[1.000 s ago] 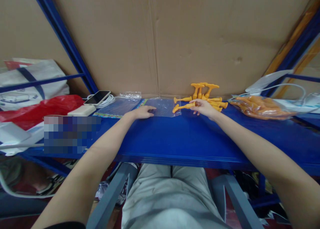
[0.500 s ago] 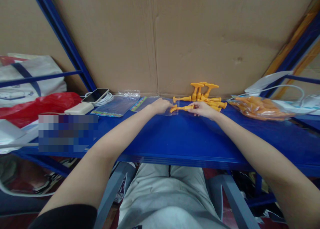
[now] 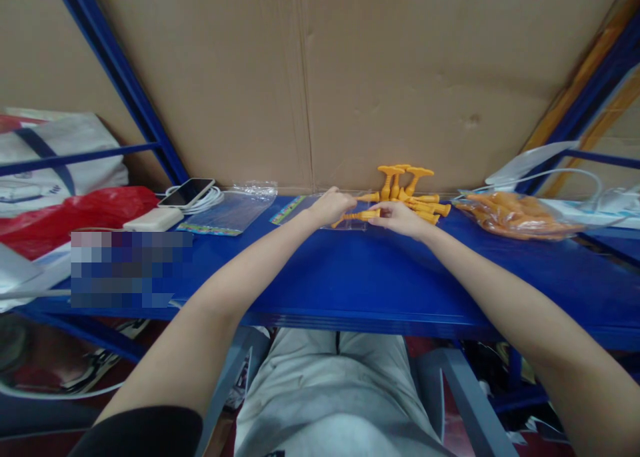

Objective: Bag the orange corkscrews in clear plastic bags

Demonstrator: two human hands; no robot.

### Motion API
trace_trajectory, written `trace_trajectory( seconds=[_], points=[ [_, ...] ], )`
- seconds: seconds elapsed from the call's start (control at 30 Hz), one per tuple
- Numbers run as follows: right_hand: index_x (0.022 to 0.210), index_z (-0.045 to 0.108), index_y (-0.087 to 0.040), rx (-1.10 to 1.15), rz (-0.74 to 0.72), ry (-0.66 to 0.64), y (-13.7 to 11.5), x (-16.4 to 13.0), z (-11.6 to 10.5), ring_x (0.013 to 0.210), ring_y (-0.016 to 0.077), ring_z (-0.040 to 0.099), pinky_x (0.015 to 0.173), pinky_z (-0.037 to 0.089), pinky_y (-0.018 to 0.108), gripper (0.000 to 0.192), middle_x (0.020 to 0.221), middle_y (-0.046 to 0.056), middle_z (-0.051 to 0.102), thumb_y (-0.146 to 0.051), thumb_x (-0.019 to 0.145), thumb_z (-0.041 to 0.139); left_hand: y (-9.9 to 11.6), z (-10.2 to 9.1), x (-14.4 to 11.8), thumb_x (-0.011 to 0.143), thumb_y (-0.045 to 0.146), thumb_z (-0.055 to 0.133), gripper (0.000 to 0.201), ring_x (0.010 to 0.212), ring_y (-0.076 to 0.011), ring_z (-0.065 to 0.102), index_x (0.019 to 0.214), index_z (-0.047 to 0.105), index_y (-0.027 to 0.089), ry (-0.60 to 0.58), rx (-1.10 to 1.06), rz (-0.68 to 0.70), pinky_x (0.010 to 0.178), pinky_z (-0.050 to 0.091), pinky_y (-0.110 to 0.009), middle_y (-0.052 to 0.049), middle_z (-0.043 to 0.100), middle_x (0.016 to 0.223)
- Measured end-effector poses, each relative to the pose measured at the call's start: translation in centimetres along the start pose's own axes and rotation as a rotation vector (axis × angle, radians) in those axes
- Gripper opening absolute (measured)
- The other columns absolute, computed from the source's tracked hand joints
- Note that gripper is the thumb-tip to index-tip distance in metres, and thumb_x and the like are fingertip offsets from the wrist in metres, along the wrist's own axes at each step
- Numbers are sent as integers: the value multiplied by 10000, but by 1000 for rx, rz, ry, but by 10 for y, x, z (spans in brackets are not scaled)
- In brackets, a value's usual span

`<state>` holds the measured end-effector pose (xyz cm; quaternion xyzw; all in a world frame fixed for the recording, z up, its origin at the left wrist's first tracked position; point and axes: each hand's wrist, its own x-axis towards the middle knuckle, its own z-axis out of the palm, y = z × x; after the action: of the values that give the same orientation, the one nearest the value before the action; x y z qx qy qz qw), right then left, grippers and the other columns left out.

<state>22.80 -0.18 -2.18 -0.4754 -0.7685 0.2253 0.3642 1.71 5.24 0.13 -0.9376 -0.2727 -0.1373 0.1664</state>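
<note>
Left hand: the left hand (image 3: pixel 327 206) rests at the far edge of the desk (image 3: pixel 350 277), fingers curled and pinching the mouth of a clear plastic bag (image 3: pixel 345 218) that lies flat on the blue surface.
Right hand: the right hand (image 3: pixel 400 217) pinches one orange plastic piece (image 3: pixel 361 215) between thumb and fingertips, holding it level, its tip at the bag's mouth, touching or just inside it.
Orange piece: long, ribbed stem with a flared end, lying between the two hands near the middle of the far edge.
Pile: more orange pieces (image 3: pixel 410 190) are heaped just behind the right hand, against the cardboard wall (image 3: pixel 350 77); some stand upright.
Right end: a bag of orange parts (image 3: pixel 515 214) lies toward the right edge.
Left end: spare clear bags (image 3: pixel 230 210), a phone (image 3: pixel 187 192) on a white cable, a white power bank (image 3: pixel 153 219) and a red bag (image 3: pixel 75 210) sit toward the far left corner.
</note>
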Motion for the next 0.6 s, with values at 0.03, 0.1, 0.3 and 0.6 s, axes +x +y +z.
trace_trajectory(
  seconds=[0.03, 0.1, 0.3, 0.6],
  points=[
    [954, 716, -152, 9, -7, 10, 0, 1, 1, 737, 176, 623, 678, 502, 294, 293, 846, 53, 712, -357, 746, 701, 3, 0, 2, 916, 162, 476, 232, 875, -191, 677, 885, 706, 172, 15, -13, 4, 807, 360, -321, -83, 756, 912],
    [965, 715, -156, 25, -21, 14, 0, 1, 3, 751, 181, 632, 702, 516, 308, 297, 864, 56, 715, -359, 748, 712, 8, 1, 5, 928, 182, 468, 243, 896, -186, 673, 933, 711, 180, 47, -32, 27, 833, 358, -327, -80, 759, 944],
    [950, 740, -152, -65, -88, 14, -4, 1, 3, 849, 216, 662, 798, 517, 338, 251, 938, 68, 739, -279, 734, 717, 22, -2, 8, 958, 230, 450, 264, 959, -191, 674, 974, 709, 182, 82, -79, 53, 874, 383, -332, -85, 759, 968],
    [850, 772, -173, -347, -115, -11, -19, -5, 3, 749, 190, 633, 681, 452, 272, 162, 845, 63, 741, -274, 768, 674, -20, -6, -32, 841, 144, 512, 439, 1287, -227, 528, 1270, 598, 171, 14, -255, -369, 1087, 391, -353, -91, 591, 1383]
  ],
)
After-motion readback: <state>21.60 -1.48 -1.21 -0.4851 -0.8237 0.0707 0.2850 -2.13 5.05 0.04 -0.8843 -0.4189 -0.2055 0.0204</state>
